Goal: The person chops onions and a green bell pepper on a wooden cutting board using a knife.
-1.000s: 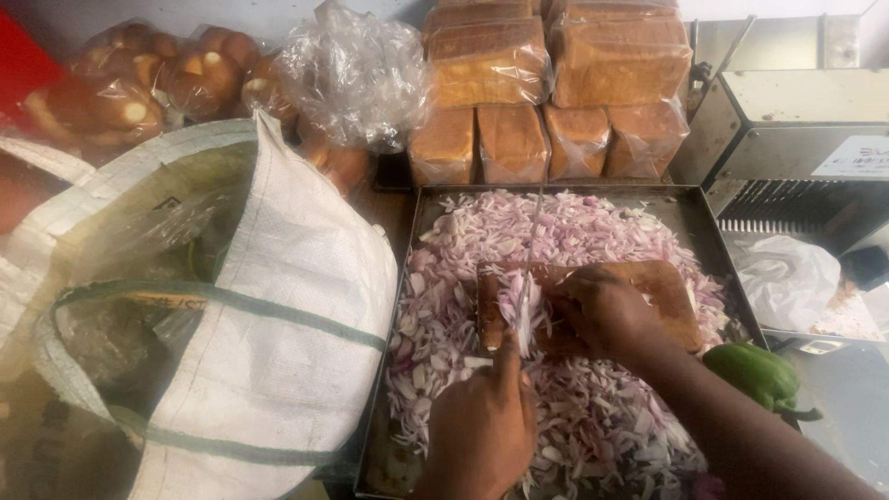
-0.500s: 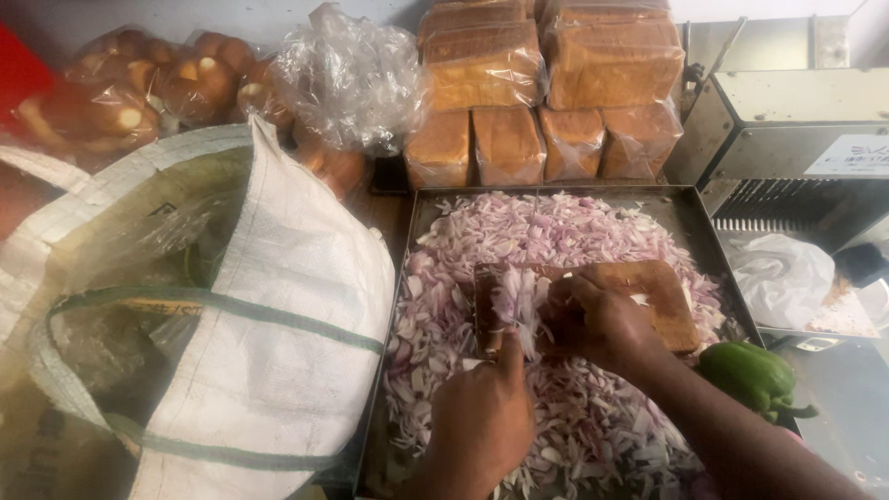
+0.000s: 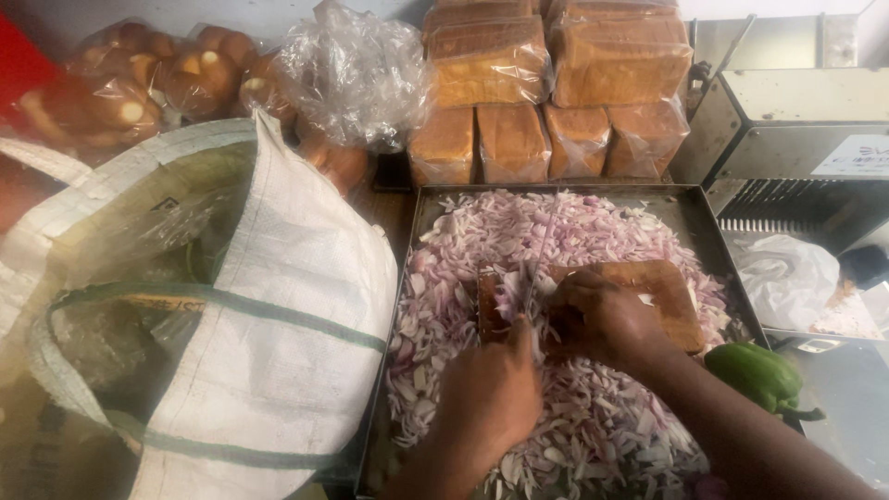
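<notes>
A metal tray [image 3: 706, 243] holds a heap of chopped pink onion [image 3: 482, 231] around a wooden cutting board [image 3: 662, 292]. My left hand [image 3: 491, 393] is closed on the handle of a knife. Its thin blade [image 3: 542, 255] points away from me over the board's left end. My right hand [image 3: 602, 319] rests with curled fingers on the board just right of the blade. It presses down on onion pieces that its fingers mostly hide.
A large white woven sack [image 3: 278, 306] with green straps stands against the tray's left side. Bagged bread loaves [image 3: 546, 93] and buns [image 3: 139, 83] are stacked at the back. A green bell pepper [image 3: 755, 375] lies right of the tray, beside a metal machine [image 3: 796, 139].
My left hand has moved slightly forward with the knife, closer to my right hand on the board. The right hand has stayed in about the same place.
</notes>
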